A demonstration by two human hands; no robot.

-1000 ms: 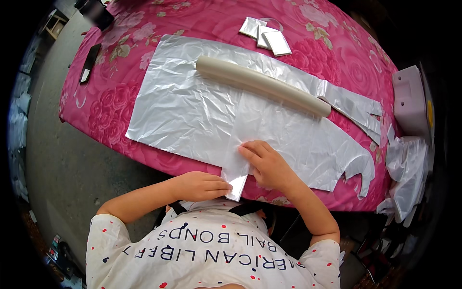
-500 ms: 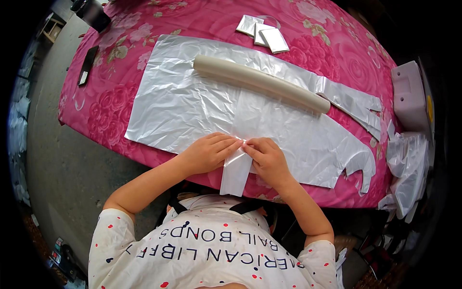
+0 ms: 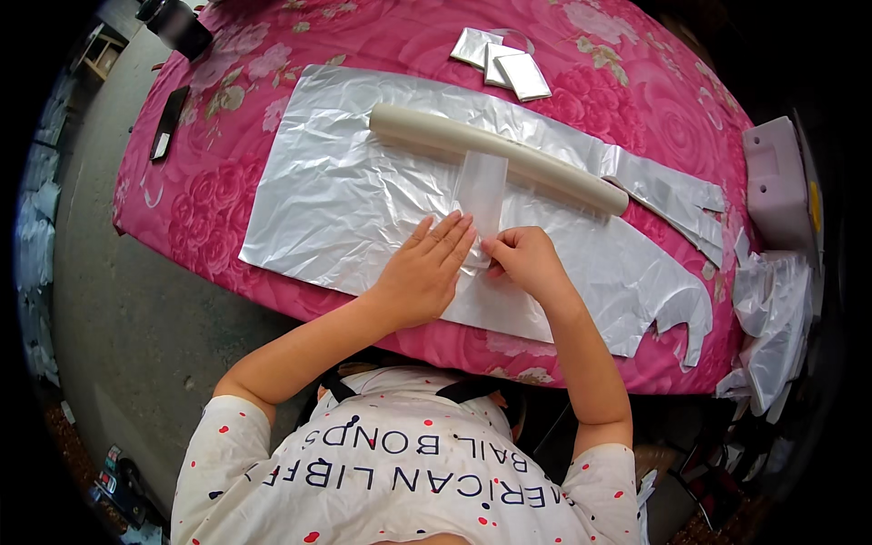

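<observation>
A translucent white plastic bag, folded into a narrow strip point(image 3: 482, 189), lies on a big silvery plastic bag point(image 3: 318, 182) spread over the table. My left hand point(image 3: 422, 274) is flat, its fingers stretched out and pressing at the strip's near left side. With thumb and fingers pinched, my right hand point(image 3: 529, 261) grips the strip's near right corner; the fingertips partly hide that corner. Beyond my hands, a long beige tube point(image 3: 500, 156) rests across the silvery bag, close to the strip's far end.
Three small folded silvery packets point(image 3: 522, 77) lie at the far side of the pink flowered tablecloth point(image 3: 209, 204). A dark phone-like object point(image 3: 168, 125) and a black container point(image 3: 174, 27) are at left. At right stand a pale box point(image 3: 777, 168) and bunched clear plastic bags point(image 3: 772, 304).
The strip no longer hangs over the near table edge; it now lies farther in, toward the tube. My left hand has flattened out from a pinch, and my right hand has moved slightly away from me.
</observation>
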